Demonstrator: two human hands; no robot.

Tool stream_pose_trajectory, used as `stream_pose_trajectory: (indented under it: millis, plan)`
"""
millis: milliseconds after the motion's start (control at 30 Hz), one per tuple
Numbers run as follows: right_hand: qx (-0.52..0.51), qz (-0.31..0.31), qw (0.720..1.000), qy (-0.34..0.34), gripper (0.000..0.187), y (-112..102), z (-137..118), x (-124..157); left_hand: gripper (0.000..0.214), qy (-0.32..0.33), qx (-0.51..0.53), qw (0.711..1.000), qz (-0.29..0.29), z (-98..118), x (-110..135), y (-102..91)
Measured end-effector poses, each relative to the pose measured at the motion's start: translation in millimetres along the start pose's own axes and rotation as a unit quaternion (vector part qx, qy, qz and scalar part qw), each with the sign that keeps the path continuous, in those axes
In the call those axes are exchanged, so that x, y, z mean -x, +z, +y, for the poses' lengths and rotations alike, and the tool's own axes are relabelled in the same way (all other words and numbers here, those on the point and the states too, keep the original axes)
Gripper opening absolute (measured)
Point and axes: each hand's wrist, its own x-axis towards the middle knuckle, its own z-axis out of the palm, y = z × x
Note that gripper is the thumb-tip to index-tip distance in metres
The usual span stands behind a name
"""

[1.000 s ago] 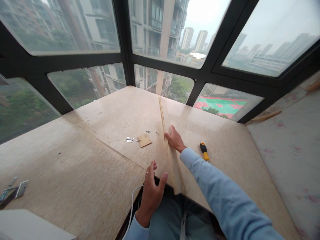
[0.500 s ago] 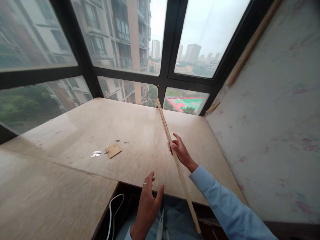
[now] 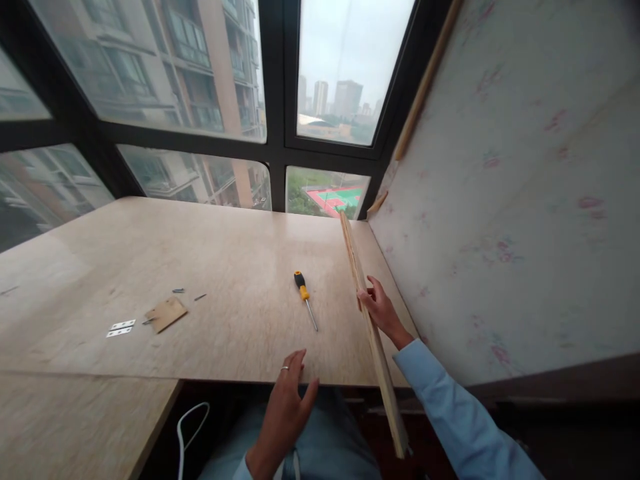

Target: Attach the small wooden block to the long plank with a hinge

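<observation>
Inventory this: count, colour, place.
Window: one, black frame, behind.
Buildings: several, grey, outside.
Court: one, green and red, outside.
Wall: one, pale floral, right.
Tabletop: one, beige, centre.
Screwdriver: one, black and yellow, centre.
Hinge: one, silver, left.
Wood piece: one, tan, beside hinge.
Screws: several, grey, near wood piece.
Strip: one, tan, right.
Cable: one, white, lower left.
Trousers: pair, blue, bottom.
Sleeves: two, blue, bottom.
Left grip: one, bare, bottom centre.
Right grip: one, bare, holding strip.

daylit, dark-framed windows (image 3: pixel 340 67) stand above a beige counter (image 3: pixel 240 260), beside a flower-patterned wall (image 3: pixel 530 180).
</observation>
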Motion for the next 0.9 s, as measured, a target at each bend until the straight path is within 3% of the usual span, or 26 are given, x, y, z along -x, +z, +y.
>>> stream_pose_trajectory:
  millis: [133, 333, 633, 767, 900]
  plan:
    - [0.163, 0.028, 0.986, 0.018, 0.077, -5, 11, 1, 0.047, 0.012, -0.005, 1.000, -0.008, -1, -7, 5.6]
    - [0.334, 0.026, 0.941, 0.041, 0.082, 16, 11, -6, 0.046, 0.000, 0.014, 1.000, -0.017, -7, -18, -0.5]
    - [0.437, 0.050, 0.898, 0.019, 0.084, 51, 17, -19, 0.040, -0.014, 0.057, 0.998, -0.035, -18, -18, -6.7]
    - [0.451, 0.060, 0.890, 0.011, 0.085, 58, 20, -25, 0.034, 0.023, 0.017, 0.999, -0.017, -22, -15, -3.2]
    - [0.456, 0.081, 0.886, 0.005, 0.083, 66, 21, -30, 0.031, 0.107, -0.048, 0.993, 0.017, -27, -12, -1.5]
